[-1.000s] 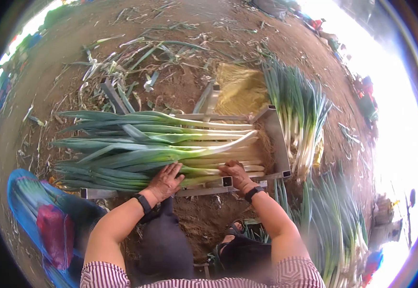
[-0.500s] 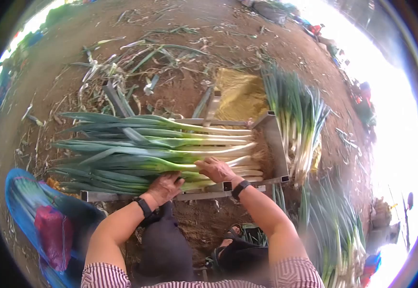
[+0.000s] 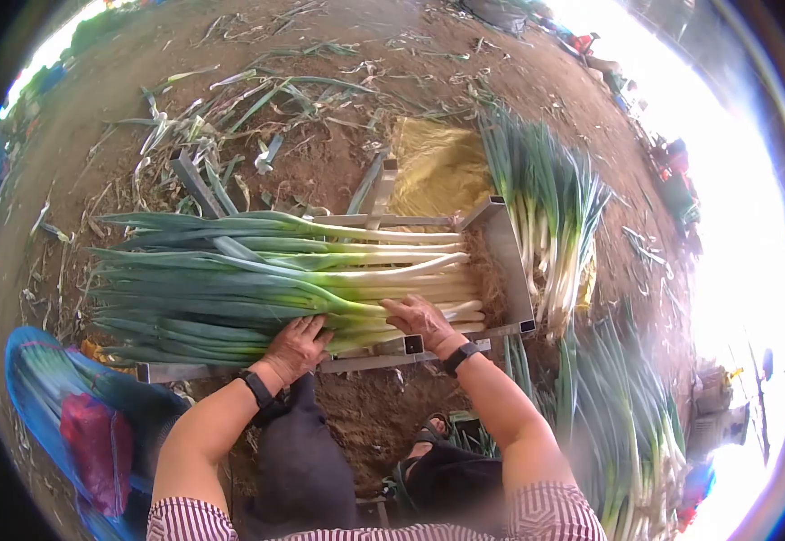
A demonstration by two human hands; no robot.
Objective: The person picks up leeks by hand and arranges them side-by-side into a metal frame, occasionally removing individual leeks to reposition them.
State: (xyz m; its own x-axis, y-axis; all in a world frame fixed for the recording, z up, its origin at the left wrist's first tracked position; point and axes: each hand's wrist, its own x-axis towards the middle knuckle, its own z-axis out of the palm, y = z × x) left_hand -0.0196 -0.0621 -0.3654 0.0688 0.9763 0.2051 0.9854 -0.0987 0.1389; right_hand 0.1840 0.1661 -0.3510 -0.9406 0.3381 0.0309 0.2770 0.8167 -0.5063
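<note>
Long green onions (image 3: 230,293) lie side by side in a metal frame (image 3: 507,261), leaves to the left, white stalks and roots to the right. Over the near edge of the pile, where green turns to leaf, rests my left hand (image 3: 295,348), its fingers spread on the onions. My right hand (image 3: 418,323) lies further right on the pale stalks, fingers stretched out and touching them. Neither hand is closed around a stalk. Parts of the nearest onions are hidden under both hands.
Beyond the frame's right end lies a bunch of green onions (image 3: 546,216), beside a yellow sheet (image 3: 442,167). More onions (image 3: 622,424) lie at lower right. A blue bag (image 3: 36,397) with a red bundle (image 3: 95,451) is at lower left. Leaf scraps (image 3: 262,99) litter the soil.
My left hand has flattened out on the pile, its fingers now more spread. An onion leaf that curved across the others lies straighter. The view has shifted slightly.
</note>
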